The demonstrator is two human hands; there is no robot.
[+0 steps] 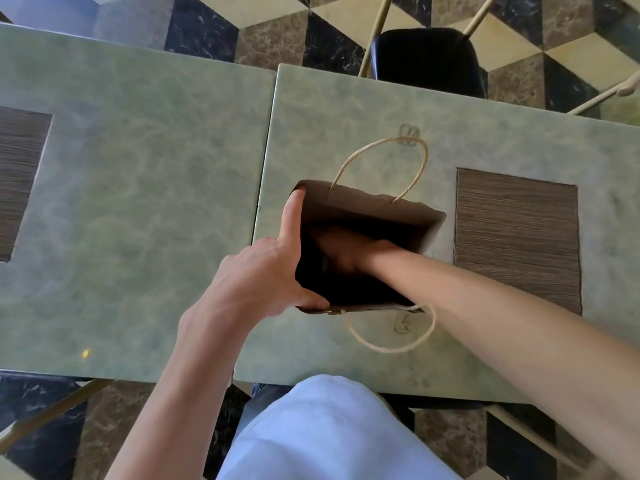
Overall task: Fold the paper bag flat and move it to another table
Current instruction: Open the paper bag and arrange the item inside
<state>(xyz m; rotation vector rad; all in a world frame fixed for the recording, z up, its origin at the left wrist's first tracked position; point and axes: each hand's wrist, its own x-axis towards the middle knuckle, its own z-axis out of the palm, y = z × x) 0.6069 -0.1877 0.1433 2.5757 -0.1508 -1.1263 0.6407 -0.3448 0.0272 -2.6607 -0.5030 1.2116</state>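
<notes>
Both hands are on the bag (pixel 367 209), which stands upright and open on the right table (pixel 346 109), near the seam where it meets the left table (pixel 138 168). Left hand (pixel 263 271) braces the bag's left wall from outside: forefinger laid straight along the rim, thumb hooked over the near edge, so it pinches that corner. Right hand (pixel 343 254) is plunged inside through the mouth; it looks loosely curled down there, but whether it grips anything I cannot tell in the dark interior.

By my reading the fold has barely begun: the mouth is square and the sides uncreased. Two cord handles splay outward, the far one (pixel 391 161) lying on the tabletop, the near one (pixel 394 334) drooping toward the person.

Next, I judge, the right hand must come out, the side gussets be pushed inward and the front pressed down onto the back, with the base folded up. After that it goes to the left table, which sits just beside.

Both tops are pale green marble-pattern with brown striped insets (pixel 516 237). Beyond stands a dark chair (pixel 426 60) on a floor (pixel 277 39) of cube-pattern tiles
</notes>
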